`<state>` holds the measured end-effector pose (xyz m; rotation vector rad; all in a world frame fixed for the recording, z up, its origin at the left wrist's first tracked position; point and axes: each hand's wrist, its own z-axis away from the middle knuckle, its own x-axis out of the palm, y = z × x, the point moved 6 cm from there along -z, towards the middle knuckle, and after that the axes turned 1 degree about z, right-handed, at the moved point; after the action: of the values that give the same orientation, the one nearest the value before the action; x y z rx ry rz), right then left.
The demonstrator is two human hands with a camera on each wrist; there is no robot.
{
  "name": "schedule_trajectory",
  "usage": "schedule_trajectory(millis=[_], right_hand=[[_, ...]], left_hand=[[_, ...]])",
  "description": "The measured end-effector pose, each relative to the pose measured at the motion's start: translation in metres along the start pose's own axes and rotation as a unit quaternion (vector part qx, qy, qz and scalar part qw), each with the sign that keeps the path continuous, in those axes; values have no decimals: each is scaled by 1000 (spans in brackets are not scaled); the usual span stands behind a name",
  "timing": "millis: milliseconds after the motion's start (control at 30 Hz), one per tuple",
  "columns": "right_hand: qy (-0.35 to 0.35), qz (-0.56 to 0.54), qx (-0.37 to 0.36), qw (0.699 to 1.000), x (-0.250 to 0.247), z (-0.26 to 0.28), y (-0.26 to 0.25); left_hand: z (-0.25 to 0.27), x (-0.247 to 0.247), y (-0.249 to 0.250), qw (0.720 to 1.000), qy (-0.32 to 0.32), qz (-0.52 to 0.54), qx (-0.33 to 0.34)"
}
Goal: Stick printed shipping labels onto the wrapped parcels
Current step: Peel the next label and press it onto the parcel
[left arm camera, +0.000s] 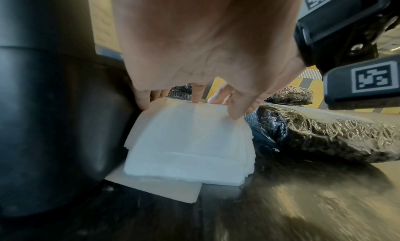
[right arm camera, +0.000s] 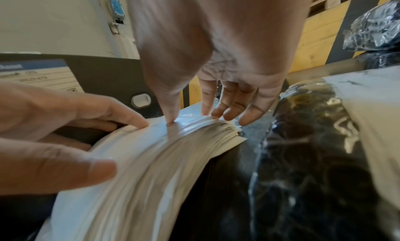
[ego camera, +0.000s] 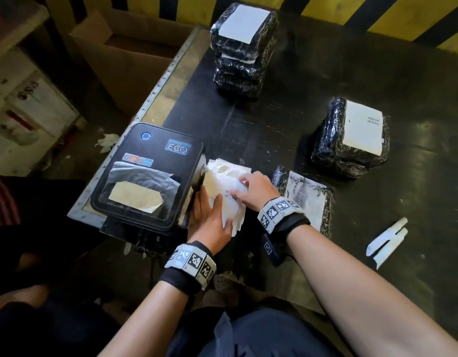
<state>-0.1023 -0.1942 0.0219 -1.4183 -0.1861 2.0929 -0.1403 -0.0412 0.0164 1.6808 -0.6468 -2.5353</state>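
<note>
The step in hand looked like separating one printed label from the stack of labels lying just beside the label printer, low and left of centre in the head view. To do it well, I judged, the left hand should keep the stack pinned flat so the sheets below did not fan out or slide against the printer, while the right hand worked only the top sheet's far corner loose, lifting it slowly enough that a second sheet did not cling and come with it.

The left hand lay open, its fingers straight, pressing down on the near half of the stack. The right hand's thumb and curled fingers pinched at the far edge of the top sheets; whether they held one label or several could not be told. In the left wrist view the stack sat directly under the palm, its edges uneven.

The nearest wrapped parcel lay on the bench just right of the right wrist, partly hidden by it, with a pale sheet on top. Another parcel with a white label sat well apart at centre right, and a pile of labelled parcels stood at upper centre. Peeled backing strips lay at lower right.
</note>
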Motion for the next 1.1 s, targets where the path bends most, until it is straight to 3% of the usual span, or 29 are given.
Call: schedule_trajectory(millis=[467,733,933,1100], right_hand=[[33,-87,-3,996,-12,-6,2],[45,-49,-27,997,-24,-7,-3],[126,20,-66,990,-42,2,-6],[128,-51,-79,987,-51,4,-2]], left_hand=[[-4,4,-2,999,-19,-19,-24],[-3,2,0,998,-26,7,-61],[-2,-1,2,995,-35,42,-78],[0,-5,0,993,-15,80,-80]])
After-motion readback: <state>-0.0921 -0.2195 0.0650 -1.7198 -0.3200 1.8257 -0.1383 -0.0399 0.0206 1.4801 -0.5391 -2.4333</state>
